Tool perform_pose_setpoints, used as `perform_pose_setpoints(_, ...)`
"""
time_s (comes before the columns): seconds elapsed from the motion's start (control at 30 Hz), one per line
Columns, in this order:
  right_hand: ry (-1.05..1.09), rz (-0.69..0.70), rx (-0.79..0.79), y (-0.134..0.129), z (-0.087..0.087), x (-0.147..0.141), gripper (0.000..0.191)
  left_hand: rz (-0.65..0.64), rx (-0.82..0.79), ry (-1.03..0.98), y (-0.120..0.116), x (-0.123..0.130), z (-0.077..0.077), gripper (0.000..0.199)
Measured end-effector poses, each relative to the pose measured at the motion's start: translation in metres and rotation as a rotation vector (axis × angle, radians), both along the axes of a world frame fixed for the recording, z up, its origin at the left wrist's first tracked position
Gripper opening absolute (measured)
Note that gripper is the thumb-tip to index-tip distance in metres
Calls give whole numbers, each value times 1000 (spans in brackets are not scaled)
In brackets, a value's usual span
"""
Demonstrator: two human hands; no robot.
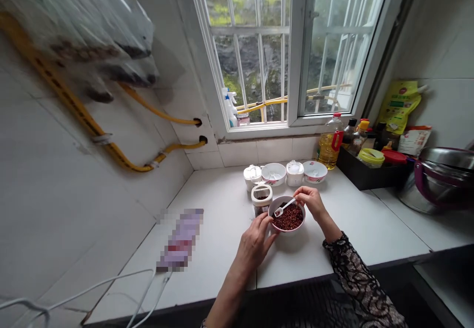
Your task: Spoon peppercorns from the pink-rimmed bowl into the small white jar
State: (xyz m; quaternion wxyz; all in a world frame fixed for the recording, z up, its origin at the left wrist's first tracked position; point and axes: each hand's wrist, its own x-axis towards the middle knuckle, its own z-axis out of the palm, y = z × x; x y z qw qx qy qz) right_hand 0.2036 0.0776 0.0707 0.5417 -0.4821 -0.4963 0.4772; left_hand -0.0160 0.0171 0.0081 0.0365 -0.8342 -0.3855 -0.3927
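A white bowl point(304, 218) stands on the counter, filled with small reddish-brown grains point(289, 218) that look like peppercorns. My left hand point(255, 240) grips the bowl at its left side, with the thumb low near the front and the fingers at the rim. Between the fingertips of my right hand point(312, 202) is the handle of a small white spoon point(284, 208). The spoon's scoop is over the grains, inside the bowl's rim. Just behind my left fingers is a clear jar point(261, 200) with a white top and dark contents.
Behind stand two white-lidded jars point(252, 176) point(295, 174) and two patterned bowls point(274, 182) point(315, 179). An oil bottle point(328, 145), a black condiment tray point(365, 179) and a metal pot point(437, 185) are right. A blurred purple object point(181, 241) with a cable lies left.
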Motion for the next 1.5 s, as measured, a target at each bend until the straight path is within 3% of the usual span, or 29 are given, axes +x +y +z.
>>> perform_pose_setpoints(0.3,69,-44,23,10,0,4,11,-9,-12,-23,5,1,-4,36)
perform_pose_setpoints(0.53,31,-69,167,28,28,-11,10,-2,-5,-24,6,2,-6,36)
perform_pose_setpoints(0.67,-71,-65,311,26,39,-27,3,5,-9,-16,3,3,-4,37)
perform_pose_setpoints(0.77,-459,30,625,18,35,-36,6,11,-1,-18,2,4,-1,39)
perform_pose_setpoints(0.87,-570,51,749,13,29,-35,13,0,-5,-16,1,4,1,41)
perform_pose_setpoints(1.0,-439,-16,651,16,34,-16,8,5,2,-21,-1,4,3,38)
perform_pose_setpoints(1.17,-462,156,488,20,44,8,8,10,-8,-1,-2,2,5,37)
perform_pose_setpoints(1.37,-670,233,458,18,28,-8,13,3,-40,-3,-3,0,4,38)
perform_pose_setpoints(1.5,-645,347,359,19,18,-17,18,-5,-45,-10,-3,0,4,39)
